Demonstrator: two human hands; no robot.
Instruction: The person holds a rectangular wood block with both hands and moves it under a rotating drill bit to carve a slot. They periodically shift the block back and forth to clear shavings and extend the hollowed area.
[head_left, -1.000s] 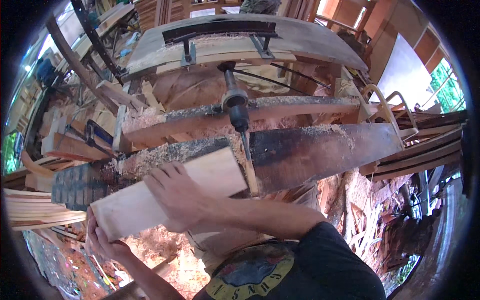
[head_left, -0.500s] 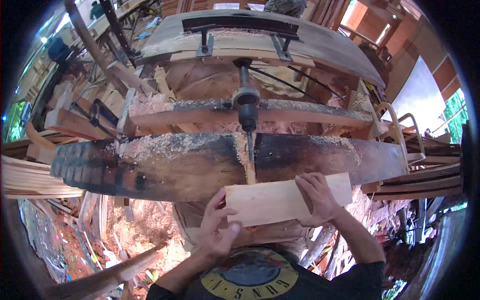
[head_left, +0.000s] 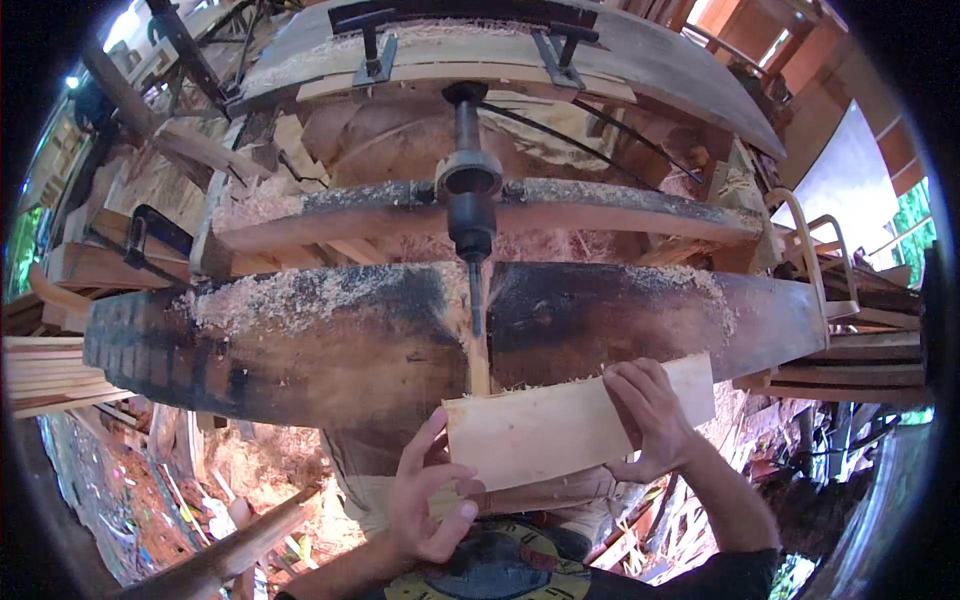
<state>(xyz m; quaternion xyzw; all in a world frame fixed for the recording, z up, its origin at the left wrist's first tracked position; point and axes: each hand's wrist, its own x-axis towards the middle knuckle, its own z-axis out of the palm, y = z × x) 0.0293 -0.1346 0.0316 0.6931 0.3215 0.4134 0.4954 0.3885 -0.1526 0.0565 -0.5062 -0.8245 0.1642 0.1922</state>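
A pale wooden board (head_left: 535,437) is tilted in front of my body, its far edge rough with small shavings. My right hand (head_left: 648,415) is closed around it near its right end, fingers over the far edge and thumb low on the near side. At the board's left end is my left hand (head_left: 425,490), fingers apart, the index fingertip against the end edge and the thumb free. Just beyond the board, a dark drill-like bit (head_left: 476,300) hangs from a metal chuck (head_left: 470,215) above a notch in a wide, scorched plank (head_left: 330,340).
Sawdust and chips lie on the plank and on a wooden crossbeam (head_left: 600,205) behind it. Farther back stands a large panel with metal brackets (head_left: 372,60). A black clamp (head_left: 155,240) is at the left. Stacked boards (head_left: 50,370) flank the plank, and wood scraps cover the ground.
The view has shifted, so the bench and bit sit slightly left. The board is tipped more, its left end lower, and shavings show along its far edge. My right hand keeps its hold.
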